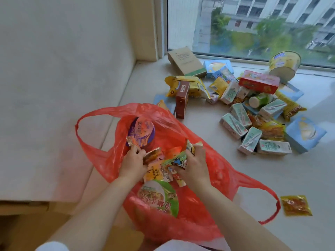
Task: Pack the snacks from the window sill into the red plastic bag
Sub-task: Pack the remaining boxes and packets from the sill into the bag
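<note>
**Both hands inside the red bag, packets gripped**

Two bare forearms are seen reaching forward from the bottom edge into the red plastic bag (213, 171), which lies open on the pale window sill (272, 178) with one loop handle thrown out to the left and the other to the right. Nearest inside the bag, a green-lidded noodle bowl (159, 198) is lying on its side. Just beyond it, the left hand (133, 163) is closed around a small orange packet (152, 154), and the right hand (194, 163) is clenched on a green cartoon packet (175, 160); further small packets are bunched between the two hands. A purple-lidded cup (143, 131) is lodged deeper in the bag, past the left hand.

To the right of the bag, a single yellow sachet (295, 205) is left flat on the sill, apart from the rest. Farther off, a loose heap of snacks is spread out: pale green drink cartons (233, 125), a brown box (182, 100) standing upright, a red box (259, 82) resting on top of the pile, and blue boxes (305, 134). Closest to the window glass, a tan carton (185, 63) and a yellow tub (284, 65) tipped on its side are found.
</note>
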Demonstrator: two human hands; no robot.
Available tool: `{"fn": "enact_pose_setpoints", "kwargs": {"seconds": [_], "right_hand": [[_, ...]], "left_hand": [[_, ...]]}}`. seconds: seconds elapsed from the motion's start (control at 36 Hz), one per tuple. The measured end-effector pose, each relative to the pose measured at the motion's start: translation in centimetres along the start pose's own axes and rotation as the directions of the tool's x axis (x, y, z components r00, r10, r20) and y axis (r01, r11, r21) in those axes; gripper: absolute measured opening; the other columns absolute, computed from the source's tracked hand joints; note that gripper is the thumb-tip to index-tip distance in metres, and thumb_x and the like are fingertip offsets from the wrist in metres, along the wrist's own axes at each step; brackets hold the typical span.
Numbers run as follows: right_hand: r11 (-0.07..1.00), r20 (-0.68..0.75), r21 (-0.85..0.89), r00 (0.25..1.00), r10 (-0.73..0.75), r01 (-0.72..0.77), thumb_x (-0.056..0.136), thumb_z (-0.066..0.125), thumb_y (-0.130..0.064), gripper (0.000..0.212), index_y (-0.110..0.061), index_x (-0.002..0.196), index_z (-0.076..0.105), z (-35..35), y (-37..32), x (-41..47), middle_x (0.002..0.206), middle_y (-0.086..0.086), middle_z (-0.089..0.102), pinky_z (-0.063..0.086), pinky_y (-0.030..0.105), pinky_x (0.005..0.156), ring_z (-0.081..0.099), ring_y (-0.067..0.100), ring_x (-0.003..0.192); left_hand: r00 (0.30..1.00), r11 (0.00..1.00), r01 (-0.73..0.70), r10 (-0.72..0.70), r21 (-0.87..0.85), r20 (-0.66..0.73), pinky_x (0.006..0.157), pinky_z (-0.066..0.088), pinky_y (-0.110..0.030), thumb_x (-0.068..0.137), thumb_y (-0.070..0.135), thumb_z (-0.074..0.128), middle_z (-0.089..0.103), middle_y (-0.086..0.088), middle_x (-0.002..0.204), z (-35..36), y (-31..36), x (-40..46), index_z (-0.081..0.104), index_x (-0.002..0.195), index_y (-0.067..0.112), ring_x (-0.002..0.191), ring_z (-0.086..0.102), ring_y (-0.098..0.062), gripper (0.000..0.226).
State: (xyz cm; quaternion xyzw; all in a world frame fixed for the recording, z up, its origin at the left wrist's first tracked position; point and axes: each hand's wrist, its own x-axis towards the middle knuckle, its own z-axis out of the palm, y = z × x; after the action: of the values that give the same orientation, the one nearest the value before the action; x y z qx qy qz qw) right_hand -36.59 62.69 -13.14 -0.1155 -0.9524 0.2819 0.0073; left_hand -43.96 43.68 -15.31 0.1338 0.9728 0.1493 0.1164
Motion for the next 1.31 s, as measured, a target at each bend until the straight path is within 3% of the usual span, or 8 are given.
{"fn": "enact_pose_setpoints", "kwargs": {"seconds": [0.11, 0.33, 0.47, 0.56, 0.67, 0.94, 1.14, 1.31], "right_hand": [[0.991, 0.045, -0.081, 0.994, -0.099, 0.102, 0.083, 0.068, -0.036, 0.041, -0.010, 0.112, 0.055, 2.6, -2.0, 0.5, 0.136, 0.013, 0.035, 0.034, 0.044, 0.106, 0.029, 0.033, 0.128], [0.963, 0.255, -0.149, 0.950, -0.181, 0.224, 0.084, 0.063, -0.019, 0.035, -0.008, 0.117, 0.053, 7.4, -4.1, 0.1, 0.141, 0.018, 0.035, 0.042, 0.047, 0.101, 0.030, 0.039, 0.131], [0.981, 0.264, -0.043, 0.949, -0.171, 0.188, 0.085, 0.065, -0.023, 0.054, -0.026, 0.134, 0.042, 8.9, -5.1, 0.2, 0.144, 0.002, 0.036, 0.053, 0.034, 0.075, 0.047, 0.024, 0.125], [0.993, 0.362, -0.066, 0.929, -0.072, 0.103, 0.093, 0.055, -0.030, 0.061, -0.028, 0.147, 0.025, 9.3, -5.6, 0.6, 0.149, -0.004, 0.035, 0.051, 0.035, 0.081, 0.051, 0.022, 0.122], [0.985, 0.419, -0.106, 0.905, -0.076, 0.132, 0.098, 0.045, -0.029, 0.048, -0.027, 0.144, 0.034, 9.0, -5.3, 0.8, 0.153, -0.006, 0.029, 0.045, 0.036, 0.098, 0.037, 0.018, 0.135], [0.983, -0.091, -0.144, 0.988, -0.128, 0.114, 0.083, 0.045, -0.023, 0.026, -0.014, 0.092, 0.068, 4.3, -1.0, -0.9, 0.092, 0.003, 0.065, 0.050, 0.037, 0.071, 0.059, 0.029, 0.087], [0.960, -0.425, -0.208, 0.901, 0.087, -0.190, 0.075, 0.048, -0.022, 0.027, -0.014, 0.089, 0.070, -2.3, 7.1, -4.1, 0.092, 0.006, 0.064, 0.036, 0.032, 0.083, 0.057, 0.030, 0.089], [0.912, -0.535, -0.129, 0.802, 0.266, -0.389, 0.074, 0.050, -0.015, 0.025, -0.013, 0.090, 0.069, -7.2, 14.8, -8.6, 0.096, 0.008, 0.064, 0.049, 0.040, 0.079, 0.056, 0.030, 0.093]], "left_hand": [[0.978, 0.968, 0.001, -0.053, 0.251, 0.202, 0.085, 0.044, -0.040, 0.086, 0.019, 0.055, 0.041, -0.009, 0.123, 0.0, -3.1, -0.8, 0.058, 0.110, 0.013, 0.103, 0.053, -0.031, 0.025], [0.901, 0.915, -0.060, -0.122, 0.399, 0.417, 0.097, 0.043, -0.042, 0.092, 0.009, 0.042, 0.043, -0.012, 0.127, 0.8, -7.8, -2.3, 0.057, 0.121, 0.012, 0.117, 0.050, -0.034, 0.034], [0.913, 0.870, -0.193, -0.010, 0.454, 0.407, 0.087, 0.045, -0.036, 0.095, 0.010, 0.037, 0.043, -0.011, 0.133, 0.1, -7.6, -2.1, 0.057, 0.123, 0.012, 0.116, 0.048, -0.032, 0.035], [0.925, 0.864, -0.248, 0.076, 0.438, 0.373, 0.086, 0.043, -0.037, 0.090, 0.011, 0.046, 0.041, -0.008, 0.134, -0.1, -7.0, -2.0, 0.052, 0.125, 0.016, 0.114, 0.046, -0.033, 0.036], [0.926, 0.884, -0.245, 0.092, 0.397, 0.366, 0.088, 0.042, -0.037, 0.083, 0.014, 0.057, 0.041, -0.003, 0.132, -0.4, -6.0, -1.9, 0.046, 0.127, 0.018, 0.117, 0.043, -0.031, 0.046], [0.905, 0.886, -0.417, 0.385, 0.202, 0.178, 0.089, 0.044, -0.037, 0.089, 0.017, 0.045, 0.042, -0.005, 0.136, -2.0, 0.9, 0.1, 0.030, 0.144, 0.017, 0.120, 0.044, -0.026, 0.057], [0.835, 0.832, -0.535, 0.493, 0.147, 0.246, 0.090, 0.043, -0.038, 0.092, 0.021, 0.045, 0.041, -0.002, 0.135, 0.0, 9.4, 0.6, 0.031, 0.143, 0.021, 0.119, 0.044, -0.024, 0.053], [0.770, 0.782, -0.618, 0.582, 0.078, 0.261, 0.089, 0.044, -0.041, 0.088, 0.021, 0.049, 0.048, -0.005, 0.129, 3.3, 18.6, -0.1, 0.043, 0.136, 0.021, 0.119, 0.047, -0.027, 0.049]]}}
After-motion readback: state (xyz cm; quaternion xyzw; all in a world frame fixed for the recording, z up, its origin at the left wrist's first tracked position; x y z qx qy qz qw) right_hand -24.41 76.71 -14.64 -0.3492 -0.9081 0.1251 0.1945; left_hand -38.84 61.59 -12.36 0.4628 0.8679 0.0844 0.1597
